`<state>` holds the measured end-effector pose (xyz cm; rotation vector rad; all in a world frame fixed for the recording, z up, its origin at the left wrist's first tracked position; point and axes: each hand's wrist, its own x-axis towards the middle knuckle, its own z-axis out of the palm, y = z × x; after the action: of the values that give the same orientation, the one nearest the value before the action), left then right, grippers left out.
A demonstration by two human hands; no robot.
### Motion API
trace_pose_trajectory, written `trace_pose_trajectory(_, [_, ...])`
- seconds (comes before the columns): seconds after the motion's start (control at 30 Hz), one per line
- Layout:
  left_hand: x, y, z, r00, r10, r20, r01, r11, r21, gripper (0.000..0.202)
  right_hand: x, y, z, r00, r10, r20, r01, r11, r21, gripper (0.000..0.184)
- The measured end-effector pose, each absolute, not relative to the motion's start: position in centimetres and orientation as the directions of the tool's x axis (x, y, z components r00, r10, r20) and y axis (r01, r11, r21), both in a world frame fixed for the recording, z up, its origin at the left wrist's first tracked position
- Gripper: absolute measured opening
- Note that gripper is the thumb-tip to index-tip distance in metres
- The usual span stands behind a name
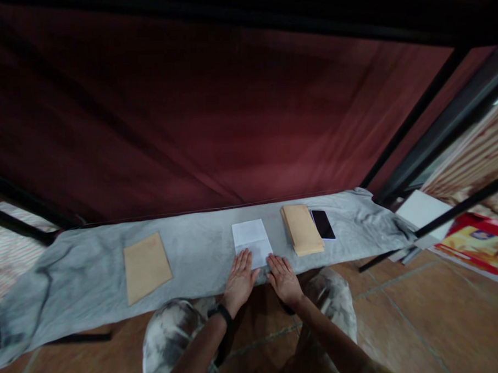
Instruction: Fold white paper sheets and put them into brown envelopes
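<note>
A creased white sheet of paper (251,233) lies flat on the grey cloth in front of me. My left hand (240,277) rests on its lower left part, fingers stretched out and flat. At the sheet's lower right corner, my right hand (283,275) touches the edge with its fingers extended. Neither hand grips anything. To the right of the paper sits a stack of brown envelopes (302,228). A single brown envelope (147,268) lies apart on the left.
A dark-screened phone (324,225) lies beside the stack. The grey cloth (202,238) covers a long narrow surface with a dark red panel (246,126) behind it. Black metal bars (415,116) frame both sides. A red and yellow box (480,245) stands at the right.
</note>
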<state>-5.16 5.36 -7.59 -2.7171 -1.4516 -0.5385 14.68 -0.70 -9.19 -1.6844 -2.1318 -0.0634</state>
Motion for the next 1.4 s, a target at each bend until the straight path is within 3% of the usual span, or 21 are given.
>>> trace_pose_trajectory(0.2, [-1.4, 8.2, -8.2, 0.559, 0.804, 0.200, 0.793, -0.590, 0.152, 0.062, 15.0, -0.6, -9.2, -0.204, 0.924, 0.324, 0.936, 0.281, -0.214, 0.050])
trace_pose_trajectory(0.43, [-6.0, 7.8, -8.8, 0.508, 0.832, 0.223, 0.837, -0.538, 0.102, 0.065, 15.0, -0.8, -9.2, -0.215, 0.917, 0.337, 0.938, 0.290, -0.191, 0.056])
trace_pose_trajectory(0.7, [-8.9, 7.5, -7.7, 0.504, 0.852, 0.139, 0.850, -0.518, 0.095, 0.065, 14.9, 0.7, -8.1, -0.182, 0.932, 0.314, 0.933, 0.265, -0.243, 0.051])
trace_pose_trajectory(0.97, [-6.4, 7.5, -5.8, 0.563, 0.825, -0.053, 0.826, -0.557, 0.088, 0.053, 14.3, 2.9, -8.2, -0.229, 0.942, 0.244, 0.923, 0.290, -0.253, 0.051])
trace_pose_trajectory(1.23, [-3.5, 6.7, -4.8, 0.535, 0.841, -0.087, 0.844, -0.536, 0.009, 0.061, 14.2, 2.9, -8.1, -0.225, 0.953, 0.205, 0.927, 0.274, -0.256, 0.051])
trace_pose_trajectory(1.4, [-3.6, 6.8, -3.8, 0.502, 0.855, -0.134, 0.865, -0.495, 0.082, 0.059, 14.3, 3.0, -8.0, -0.227, 0.958, 0.173, 0.920, 0.269, -0.284, 0.051])
